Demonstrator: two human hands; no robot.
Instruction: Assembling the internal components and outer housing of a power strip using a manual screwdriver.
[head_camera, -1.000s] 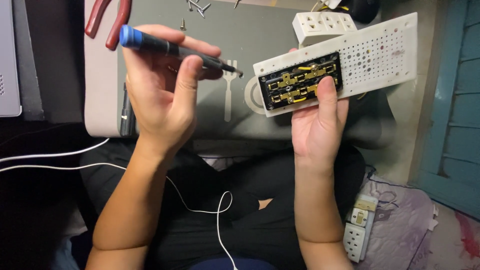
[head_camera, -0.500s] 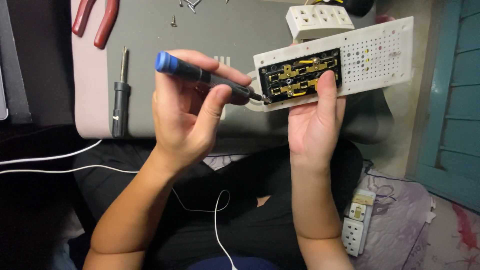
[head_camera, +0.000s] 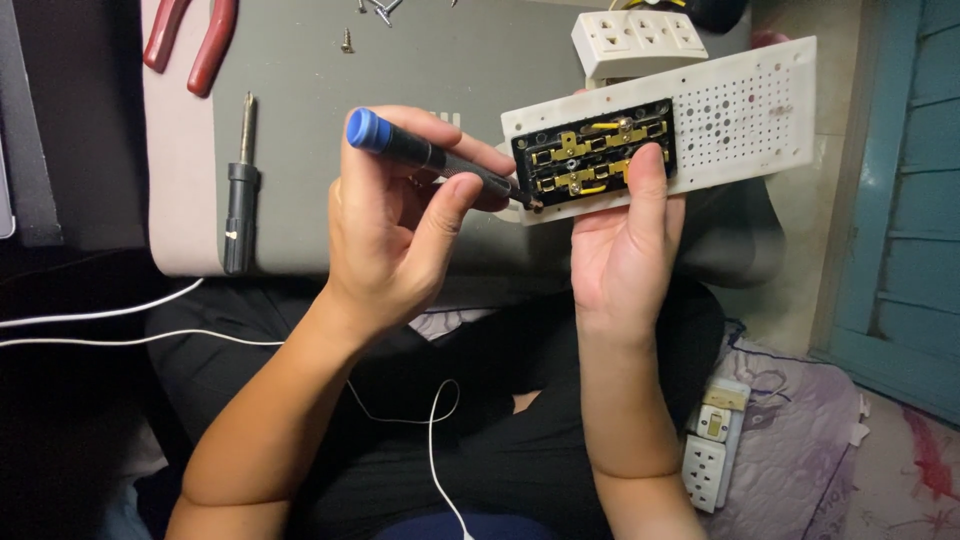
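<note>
Two hands working: left hand (head_camera: 400, 240) fingers pinching blue-capped screwdriver (head_camera: 432, 160), tip hidden at socket panel (head_camera: 660, 130); right hand (head_camera: 625, 250) fingers gripping panel, pliers (head_camera: 190, 40) cut off.

From my left hand (head_camera: 400, 235), the screwdriver (head_camera: 430, 160) I'm holding runs toward three o'clock, its tip touching the power strip panel (head_camera: 740, 110) held in my right hand (head_camera: 620, 250). A second screwdriver (head_camera: 238, 200) lies on the lap desk (head_camera: 300, 100) at nine o'clock. Pliers (head_camera: 190, 40) sit at eleven, loose screws (head_camera: 370, 12) at twelve, a socket block (head_camera: 635, 40) behind the panel at one. Another socket strip (head_camera: 712, 445) lies at five.
</note>
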